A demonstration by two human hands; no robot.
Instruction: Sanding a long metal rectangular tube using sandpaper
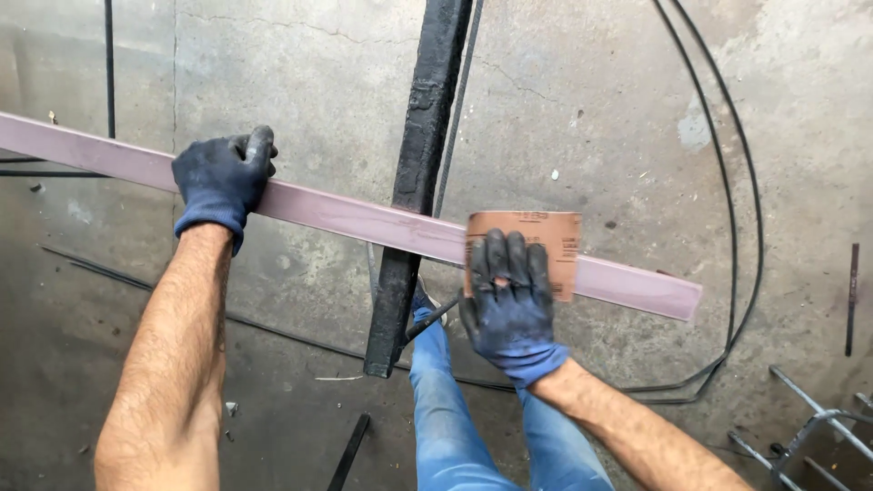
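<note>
Sandpaper (536, 241) is pressed flat on the long pale metal bar (364, 218) by the right hand (509, 305), with the gloved fingers spread out on top of the sheet. Nearer than the bar, blue jeans (446, 427) are seen. The bar is rested across a black metal post (414, 182), and the sandpaper is just right of that post. Left of the post, the bar is gripped tight by the left hand (223, 177), fingers curled around it. For good rubbing, the sheet should be kept flat and the bar held still. Beyond the post, black cables (727, 182) are laid on the concrete floor (591, 91).
</note>
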